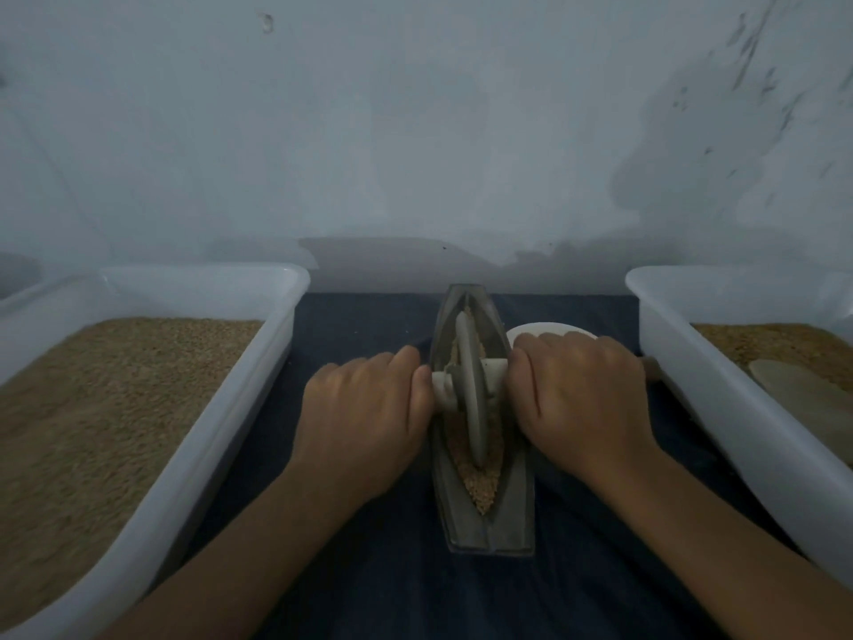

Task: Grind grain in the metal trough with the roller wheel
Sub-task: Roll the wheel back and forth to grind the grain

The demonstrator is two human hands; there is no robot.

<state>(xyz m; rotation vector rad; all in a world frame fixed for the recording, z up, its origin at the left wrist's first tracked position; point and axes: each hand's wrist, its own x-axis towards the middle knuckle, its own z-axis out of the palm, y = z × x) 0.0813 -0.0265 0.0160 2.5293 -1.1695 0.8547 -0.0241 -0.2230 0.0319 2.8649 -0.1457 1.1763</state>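
A boat-shaped metal trough (517, 510) lies lengthwise on a dark blue cloth in the middle. Tan grain (480, 487) fills its groove. A grey roller wheel (471, 385) stands upright in the groove, about mid-length. A pale axle handle (442, 389) runs through the wheel to both sides. My left hand (364, 408) grips the left end of the handle. My right hand (581, 399) grips the right end. Both sets of fingers are curled over the handle, hiding its ends.
A white tub (203, 455) full of grain stands at the left. Another white tub (701, 385) at the right holds grain and a flat pale scoop (803, 385). A white bowl (549, 330) sits behind my right hand. A bluish wall rises close behind.
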